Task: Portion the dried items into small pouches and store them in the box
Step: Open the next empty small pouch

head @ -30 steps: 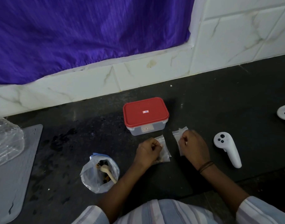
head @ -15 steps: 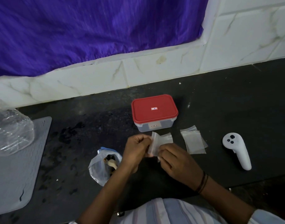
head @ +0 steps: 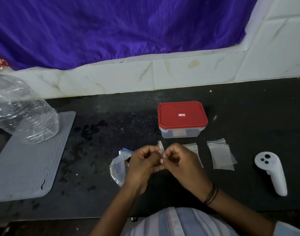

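My left hand (head: 143, 165) and my right hand (head: 180, 163) meet above the dark counter, both pinching one small clear pouch (head: 161, 149) held edge-on between the fingertips. Behind them stands the plastic box (head: 180, 132) with its red lid (head: 182, 115) closed. A clear bag of dried items (head: 117, 169) sits just left of my left hand, partly hidden by it. Another small pouch (head: 192, 148) lies under my right hand, and spare empty pouches (head: 221, 155) lie to the right.
A white handheld controller (head: 272, 170) lies at the right. A grey ribbed mat (head: 29, 160) covers the left of the counter with crumpled clear plastic (head: 21, 110) on its far end. A tiled wall and purple cloth (head: 111, 28) rise behind.
My right hand left the spare pouches and joined my left hand on one pouch. The pouch has been lifted and turned edge-on. The camera view shifted left.
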### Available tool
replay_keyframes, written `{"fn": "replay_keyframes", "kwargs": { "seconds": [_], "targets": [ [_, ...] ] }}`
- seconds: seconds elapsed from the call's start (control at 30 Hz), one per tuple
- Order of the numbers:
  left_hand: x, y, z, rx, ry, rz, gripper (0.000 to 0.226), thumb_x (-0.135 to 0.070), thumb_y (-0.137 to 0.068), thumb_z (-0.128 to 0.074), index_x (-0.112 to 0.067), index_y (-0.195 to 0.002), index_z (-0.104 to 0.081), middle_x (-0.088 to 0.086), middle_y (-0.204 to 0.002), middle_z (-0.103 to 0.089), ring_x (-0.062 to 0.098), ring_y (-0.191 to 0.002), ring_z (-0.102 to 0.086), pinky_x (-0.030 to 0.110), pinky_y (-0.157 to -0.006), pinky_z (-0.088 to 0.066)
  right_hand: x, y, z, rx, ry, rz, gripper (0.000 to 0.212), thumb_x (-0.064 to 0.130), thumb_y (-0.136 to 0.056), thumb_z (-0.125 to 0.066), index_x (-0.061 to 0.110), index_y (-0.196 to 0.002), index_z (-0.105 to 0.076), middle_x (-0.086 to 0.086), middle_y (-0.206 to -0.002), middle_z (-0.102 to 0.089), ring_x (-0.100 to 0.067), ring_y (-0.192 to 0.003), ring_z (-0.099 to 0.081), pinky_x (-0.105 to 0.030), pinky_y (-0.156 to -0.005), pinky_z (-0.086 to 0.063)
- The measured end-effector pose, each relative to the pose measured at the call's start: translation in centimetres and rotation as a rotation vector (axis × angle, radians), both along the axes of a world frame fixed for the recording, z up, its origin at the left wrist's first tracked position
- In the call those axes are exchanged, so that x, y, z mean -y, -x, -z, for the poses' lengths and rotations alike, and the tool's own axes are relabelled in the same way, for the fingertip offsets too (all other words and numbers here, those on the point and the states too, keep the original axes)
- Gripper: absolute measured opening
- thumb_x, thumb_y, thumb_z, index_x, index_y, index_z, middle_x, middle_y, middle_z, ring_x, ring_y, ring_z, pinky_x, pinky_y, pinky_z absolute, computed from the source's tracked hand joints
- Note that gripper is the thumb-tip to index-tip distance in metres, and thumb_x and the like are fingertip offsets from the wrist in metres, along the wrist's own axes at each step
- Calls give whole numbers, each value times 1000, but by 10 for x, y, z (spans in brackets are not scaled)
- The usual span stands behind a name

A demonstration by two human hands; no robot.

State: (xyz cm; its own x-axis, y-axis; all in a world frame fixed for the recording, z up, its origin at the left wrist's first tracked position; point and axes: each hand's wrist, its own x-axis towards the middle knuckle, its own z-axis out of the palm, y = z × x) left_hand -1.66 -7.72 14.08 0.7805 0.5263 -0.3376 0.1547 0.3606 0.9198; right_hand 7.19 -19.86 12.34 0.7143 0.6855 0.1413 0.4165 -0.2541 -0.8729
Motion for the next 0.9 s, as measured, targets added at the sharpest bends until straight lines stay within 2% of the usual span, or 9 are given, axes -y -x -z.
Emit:
{"fn": "replay_keyframes", "kwargs": {
  "seconds": [0.13, 0.27, 0.4, 0.53, 0.67, 0.77, 0.83, 0.9],
  "targets": [
    [0, 5, -2, 11, -14, -51, 12, -5, -98, -57, -3, -91, -67, 15, -87, -73, 27, -83, -73, 33, -71, -61, -8, -1, -1, -82, 19, 6, 8, 16, -86, -70, 21, -84, -65, 10, -77, -66, -5, -74, -65, -22, -65, -54],
    [-4, 10, -3, -19, -42, -32, 15, -8, -99, -57, -4, -91, -68, 16, -89, -75, 26, -84, -74, 32, -71, -60, -15, 3, -2, -85, 54, 3, 3, 19, -88, -69, 20, -86, -67, 11, -77, -67, 0, -74, -64, -14, -64, -50],
    [-9, 12, -3, -34, -33, -36, 15, -5, -99, -55, -2, -90, -67, 14, -86, -73, 23, -80, -73, 30, -69, -60, -19, 4, -4, -70, 86, -15, 2, 22, -88, -69, 21, -87, -67, 12, -76, -66, -1, -72, -64, -18, -64, -53],
    [-9, 13, 1, -58, -39, -43, 12, 1, -97, -55, -1, -92, -66, 14, -86, -73, 26, -81, -72, 33, -74, -61, -22, 5, -5, -24, 160, -27, 4, 19, -90, -66, 22, -87, -65, 10, -74, -65, -4, -67, -63, -24, -61, -54],
    [-11, 14, 4, -62, -79, -50, 14, 3, -96, -55, -2, -91, -68, 17, -87, -74, 30, -82, -72, 41, -80, -61, -25, 9, -6, 33, 208, -41, 7, 19, -91, -62, 22, -86, -61, 9, -72, -59, -5, -61, -56, -19, -54, -47],
    [-10, 16, 4, -126, -243, -105, 17, 4, -91, -58, -11, -89, -67, 12, -83, -73, 24, -76, -72, 39, -72, -62, -27, 11, -6, 88, 203, -5, 13, 18, -92, -59, 22, -82, -53, 10, -72, -54, -4, -62, -51, -16, -54, -40],
    [-12, 17, 2, -226, -498, -145, 20, -1, -86, -62, -20, -91, -62, 1, -80, -71, 17, -69, -71, 36, -67, -61, -27, 12, -7, 145, 176, 23, 14, 17, -92, -57, 21, -81, -48, 9, -69, -50, -5, -60, -49, -18, -51, -36],
    [-14, 19, -3, -322, -774, -132, 20, -7, -83, -65, -22, -92, -56, -6, -74, -68, 8, -64, -66, 23, -63, -54, -28, 14, -8, 306, 180, -5, 9, 18, -91, -52, 20, -86, -45, 7, -68, -47, -8, -55, -47, -20, -47, -37]
  ]
}}
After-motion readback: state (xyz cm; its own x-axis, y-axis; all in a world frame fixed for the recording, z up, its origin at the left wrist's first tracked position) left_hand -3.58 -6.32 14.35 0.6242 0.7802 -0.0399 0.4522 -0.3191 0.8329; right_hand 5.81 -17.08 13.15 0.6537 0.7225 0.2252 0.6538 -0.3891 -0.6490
